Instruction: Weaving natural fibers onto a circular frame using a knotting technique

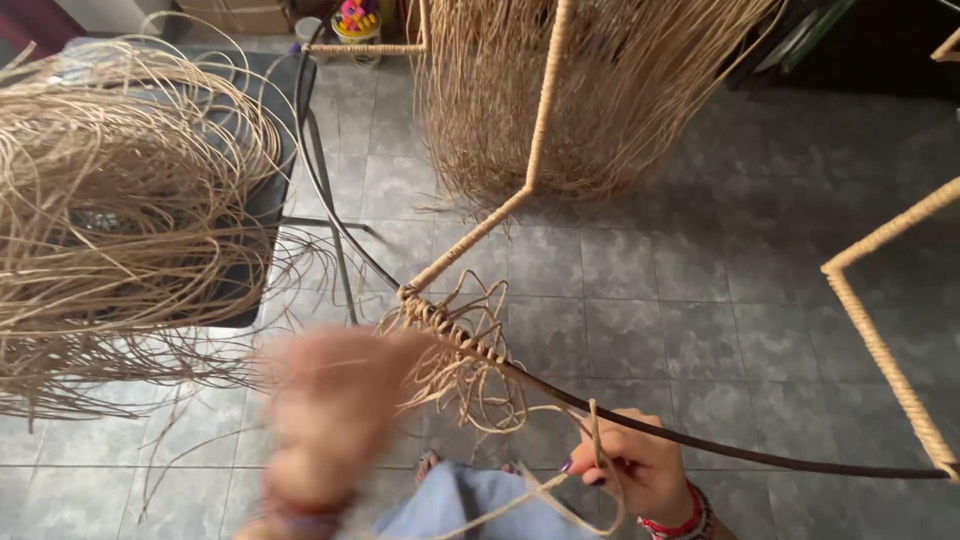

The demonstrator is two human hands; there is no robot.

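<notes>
A dark metal frame bar (pixel 700 445) runs from the upper left down to the right. Part of it is wrapped in tan rattan strands, with a knotted section (pixel 455 335) and loose loops hanging below. My right hand (pixel 640 465) grips the bare bar and pinches a rattan strand (pixel 595 430) that trails down toward my lap. My left hand (pixel 330 410) is blurred with motion, just left of the knotted section. Whether it holds a strand cannot be told.
A large loose bundle of rattan strands (pixel 110 210) lies on a dark chair at left. More strands (pixel 600 90) hang from a wrapped frame at top centre. Another wrapped frame corner (pixel 880 340) stands at right. Grey tiled floor (pixel 700 270) lies below.
</notes>
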